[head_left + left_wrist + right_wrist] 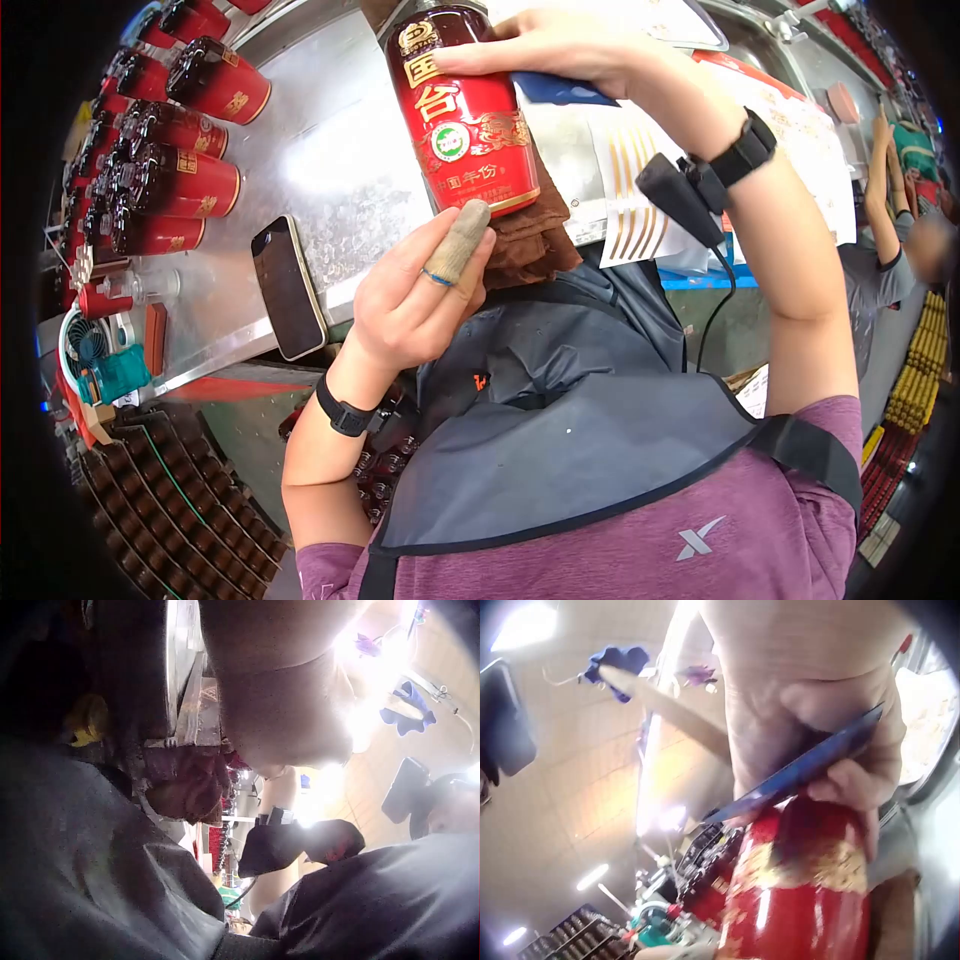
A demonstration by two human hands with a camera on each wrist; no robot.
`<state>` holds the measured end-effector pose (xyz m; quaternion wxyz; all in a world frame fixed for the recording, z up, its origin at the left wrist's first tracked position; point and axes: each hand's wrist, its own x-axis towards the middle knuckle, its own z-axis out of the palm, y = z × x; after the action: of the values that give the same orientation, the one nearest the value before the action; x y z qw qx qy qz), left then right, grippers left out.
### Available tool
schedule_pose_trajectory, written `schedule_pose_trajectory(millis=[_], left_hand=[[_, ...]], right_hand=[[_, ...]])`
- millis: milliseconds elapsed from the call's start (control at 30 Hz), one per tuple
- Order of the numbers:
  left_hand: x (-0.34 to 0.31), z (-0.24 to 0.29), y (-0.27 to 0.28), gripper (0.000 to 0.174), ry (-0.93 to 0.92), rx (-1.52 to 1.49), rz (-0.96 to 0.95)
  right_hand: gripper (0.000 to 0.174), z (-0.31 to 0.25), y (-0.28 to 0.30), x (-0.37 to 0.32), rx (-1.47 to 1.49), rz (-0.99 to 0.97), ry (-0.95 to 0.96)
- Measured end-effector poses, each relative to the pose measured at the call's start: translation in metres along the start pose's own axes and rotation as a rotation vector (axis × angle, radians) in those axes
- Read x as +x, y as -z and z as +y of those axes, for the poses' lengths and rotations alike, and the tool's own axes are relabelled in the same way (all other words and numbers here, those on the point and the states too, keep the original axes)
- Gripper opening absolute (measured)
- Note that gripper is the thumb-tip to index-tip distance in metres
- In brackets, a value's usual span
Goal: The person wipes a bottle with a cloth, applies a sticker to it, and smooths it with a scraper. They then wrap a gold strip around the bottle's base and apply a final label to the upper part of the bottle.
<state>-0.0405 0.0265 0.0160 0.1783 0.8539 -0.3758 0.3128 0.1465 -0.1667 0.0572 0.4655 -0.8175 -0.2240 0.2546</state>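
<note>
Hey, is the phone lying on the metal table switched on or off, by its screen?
Screen off, it seems: the phone lies face up on the metal table, its display dark.

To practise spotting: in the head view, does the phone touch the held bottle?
No, the phone lies on the metal table, apart from the held bottle.

Rounded red-and-black bottle (465,125): between right hand (555,50) at its upper part and left hand (415,300) at its base
Crumpled brown cloth (535,238): beneath the bottle's lower end, at the silver metal table's (320,130) near edge
Flat black rectangular phone (286,285): on the table, left of the bottle
Red-and-black bottle cluster (185,185): farther left
</note>
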Motion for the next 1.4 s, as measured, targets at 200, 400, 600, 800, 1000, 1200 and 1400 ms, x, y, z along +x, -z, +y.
schedule_pose_trajectory(millis=[200, 400, 600, 800, 1000, 1200, 1400], left_hand=[[-0.001, 0.003, 0.001, 0.029, 0.037, -0.009, 0.005], [0.007, -0.003, 0.006, 0.030, -0.043, -0.029, -0.021], [0.001, -0.003, 0.004, 0.030, -0.017, -0.033, -0.014], [0.008, -0.005, 0.008, 0.030, -0.053, -0.021, -0.040], [-0.001, -0.006, 0.005, 0.028, -0.039, -0.037, -0.008], [0.001, -0.009, 0.009, 0.029, -0.056, -0.026, -0.070], [0.001, -0.008, 0.013, 0.030, -0.047, -0.020, -0.124]], right_hand=[[0.047, 0.017, -0.006, -0.002, 0.477, -0.202, -0.139], [0.071, -0.027, -0.003, -0.014, -0.167, -0.034, -0.095], [0.038, 0.015, -0.007, -0.009, 0.523, -0.218, -0.087], [0.063, -0.010, -0.009, -0.009, -0.079, -0.022, -0.091], [0.062, 0.022, 0.000, -0.011, 0.405, -0.203, -0.114], [0.063, -0.021, -0.010, -0.018, -0.135, -0.047, -0.132], [0.057, 0.016, 0.007, -0.008, 0.242, -0.249, -0.102]])
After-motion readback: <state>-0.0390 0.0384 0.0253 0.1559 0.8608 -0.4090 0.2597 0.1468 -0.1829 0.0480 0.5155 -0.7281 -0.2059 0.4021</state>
